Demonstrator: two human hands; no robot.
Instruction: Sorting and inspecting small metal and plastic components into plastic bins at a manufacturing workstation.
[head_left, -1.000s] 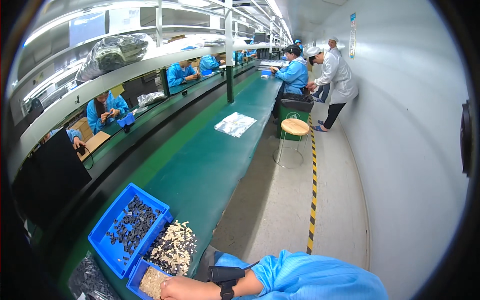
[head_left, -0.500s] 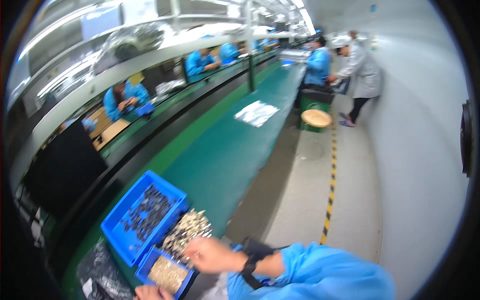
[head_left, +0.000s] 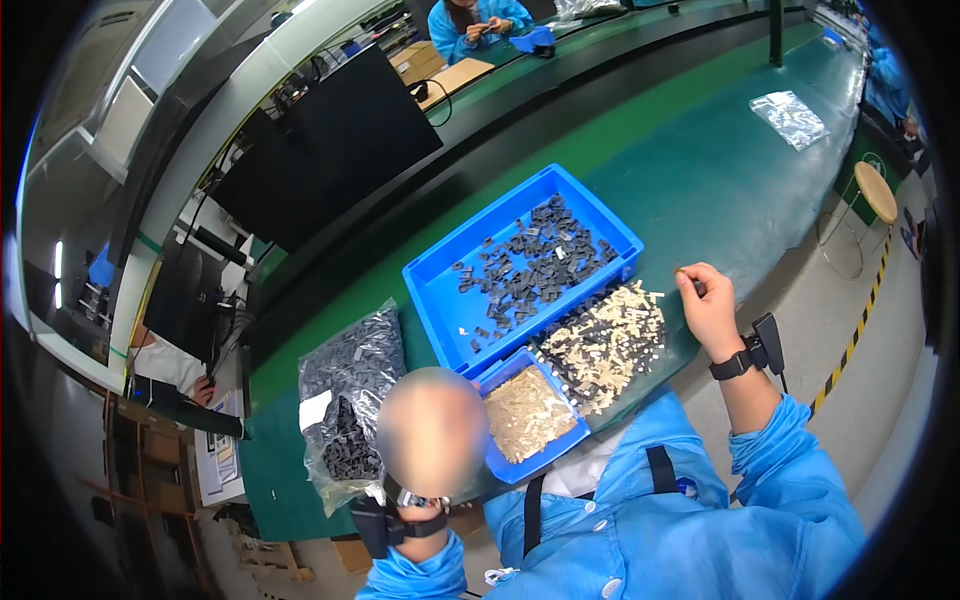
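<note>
My right hand (head_left: 708,305) is over the bench just right of a loose pile of cream and black small parts (head_left: 605,340). Its thumb and forefinger are pinched together; whatever lies between them is too small to make out. A round blur covers my left hand (head_left: 432,430), so its fingers are hidden. It is between a clear bag of black parts (head_left: 350,375) and a small blue bin (head_left: 545,462) of fine cream pieces. Beyond the small bin and the pile stands a larger blue tray (head_left: 430,290) with many small black parts scattered inside.
The green bench (head_left: 690,190) runs away to the upper right, with a clear plastic bag (head_left: 790,120) lying on it. A dark panel (head_left: 330,150) stands at the back left. Across the line sits a person in blue (head_left: 470,30). A round stool (head_left: 875,192) is on the floor at right.
My view has swung left and down, so the trays and bag now show whole. My right hand has moved from over the pile to its right side.
</note>
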